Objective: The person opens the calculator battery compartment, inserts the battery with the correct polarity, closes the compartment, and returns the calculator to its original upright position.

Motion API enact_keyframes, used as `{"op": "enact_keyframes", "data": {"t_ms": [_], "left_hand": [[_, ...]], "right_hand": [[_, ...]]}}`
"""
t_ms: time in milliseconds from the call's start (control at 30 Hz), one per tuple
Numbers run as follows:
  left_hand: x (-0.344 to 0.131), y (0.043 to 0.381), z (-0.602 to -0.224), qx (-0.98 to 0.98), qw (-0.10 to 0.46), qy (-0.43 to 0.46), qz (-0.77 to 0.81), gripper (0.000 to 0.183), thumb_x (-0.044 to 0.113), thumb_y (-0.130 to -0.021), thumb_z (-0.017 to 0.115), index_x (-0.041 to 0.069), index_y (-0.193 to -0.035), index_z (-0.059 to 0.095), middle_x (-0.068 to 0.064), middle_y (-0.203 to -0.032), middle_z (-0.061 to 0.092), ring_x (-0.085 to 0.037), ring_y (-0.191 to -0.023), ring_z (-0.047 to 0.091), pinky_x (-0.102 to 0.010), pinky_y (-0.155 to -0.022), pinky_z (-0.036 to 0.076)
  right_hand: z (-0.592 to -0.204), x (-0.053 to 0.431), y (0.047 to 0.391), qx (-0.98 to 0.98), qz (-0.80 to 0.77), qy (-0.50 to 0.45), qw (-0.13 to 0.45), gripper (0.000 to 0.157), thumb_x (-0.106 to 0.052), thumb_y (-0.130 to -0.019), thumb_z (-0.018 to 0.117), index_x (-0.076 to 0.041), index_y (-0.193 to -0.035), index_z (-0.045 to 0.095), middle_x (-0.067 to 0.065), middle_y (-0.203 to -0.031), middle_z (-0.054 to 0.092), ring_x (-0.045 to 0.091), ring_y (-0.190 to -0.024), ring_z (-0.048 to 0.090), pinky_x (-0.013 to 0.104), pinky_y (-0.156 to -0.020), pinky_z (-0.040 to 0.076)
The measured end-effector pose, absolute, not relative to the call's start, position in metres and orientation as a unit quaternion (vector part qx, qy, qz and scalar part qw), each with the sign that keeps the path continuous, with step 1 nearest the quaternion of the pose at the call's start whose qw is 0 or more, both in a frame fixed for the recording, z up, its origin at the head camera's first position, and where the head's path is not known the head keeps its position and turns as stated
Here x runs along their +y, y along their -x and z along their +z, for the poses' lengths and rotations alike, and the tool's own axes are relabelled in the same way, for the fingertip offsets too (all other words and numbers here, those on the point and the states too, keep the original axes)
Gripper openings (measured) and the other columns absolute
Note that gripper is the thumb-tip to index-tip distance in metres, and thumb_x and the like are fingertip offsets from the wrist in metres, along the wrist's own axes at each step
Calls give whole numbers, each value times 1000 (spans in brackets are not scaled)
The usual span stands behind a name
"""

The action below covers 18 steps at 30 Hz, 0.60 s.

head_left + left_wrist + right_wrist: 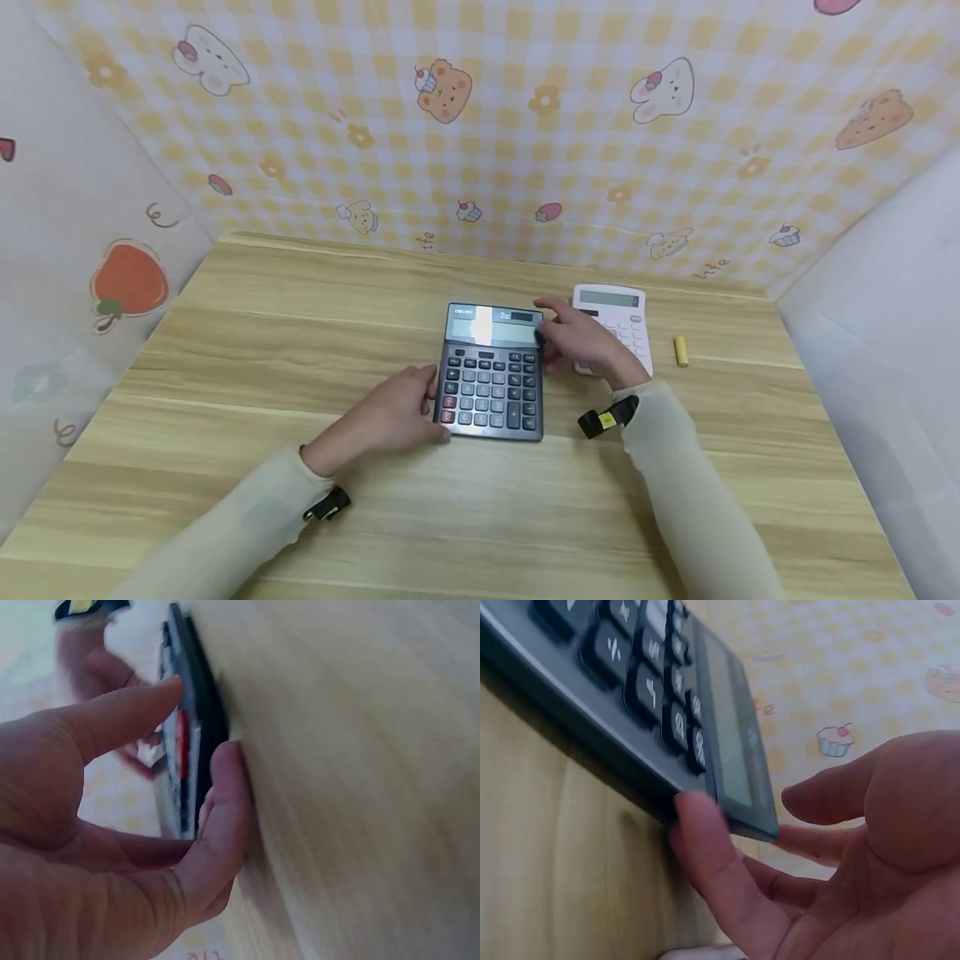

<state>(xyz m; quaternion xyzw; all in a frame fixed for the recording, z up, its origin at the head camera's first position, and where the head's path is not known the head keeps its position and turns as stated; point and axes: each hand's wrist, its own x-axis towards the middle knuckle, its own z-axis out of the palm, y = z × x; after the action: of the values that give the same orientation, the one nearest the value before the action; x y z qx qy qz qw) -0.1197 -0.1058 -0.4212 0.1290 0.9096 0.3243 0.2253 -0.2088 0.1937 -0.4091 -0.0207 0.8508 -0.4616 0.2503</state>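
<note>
A dark grey desk calculator (491,375) lies face up on the wooden table, its display towards the back wall. My left hand (401,408) holds its lower left edge. In the left wrist view the thumb (142,712) rests on the face side and the curled fingers (229,795) are around the edge and below it. At the upper right side is my right hand (585,333). In the right wrist view one finger (705,832) touches the calculator's side edge, while the thumb (817,796) stands apart from it.
Partly behind my right hand, a white calculator (633,325) lies on the table. A yellow battery (681,351) lies to its right. A checked cloth (495,150) with cartoon prints hangs along the table's back edge (360,250).
</note>
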Motion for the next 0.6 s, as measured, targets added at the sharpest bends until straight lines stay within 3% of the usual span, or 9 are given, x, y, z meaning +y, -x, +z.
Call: {"op": "enact_keyframes", "data": {"t_ms": [233, 400, 600], "left_hand": [[-97, 118, -424, 926, 212, -114, 292, 117, 23, -75, 103, -13, -164, 36, -17, -126, 64, -29, -106, 64, -53, -103, 56], [-95, 120, -423, 924, 209, -108, 301, 122, 19, -72, 105, -13, -165, 32, -16, -124, 64, -29, -106, 63, -51, -101, 55], [-102, 120, -424, 906, 197, -112, 358, 108, 8, -70, 103, -11, -158, 45, -17, -126, 62, -28, -105, 62, -52, -101, 56]], "right_hand": [[-411, 188, 222, 869, -427, 19, 247, 39, -20, -120, 39, -4, -150, 59, 21, -118, 67, 26, -80, 69, 36, -69, 63], [-412, 188, 225, 852, -455, 7, 258, 34, -17, -120, 40, -4, -144, 61, 21, -117, 67, 24, -82, 70, 34, -71, 64], [-409, 195, 222, 809, -529, 6, 257, 33, -15, -121, 37, -3, -143, 58, 23, -121, 65, 28, -93, 71, 38, -77, 66]]}}
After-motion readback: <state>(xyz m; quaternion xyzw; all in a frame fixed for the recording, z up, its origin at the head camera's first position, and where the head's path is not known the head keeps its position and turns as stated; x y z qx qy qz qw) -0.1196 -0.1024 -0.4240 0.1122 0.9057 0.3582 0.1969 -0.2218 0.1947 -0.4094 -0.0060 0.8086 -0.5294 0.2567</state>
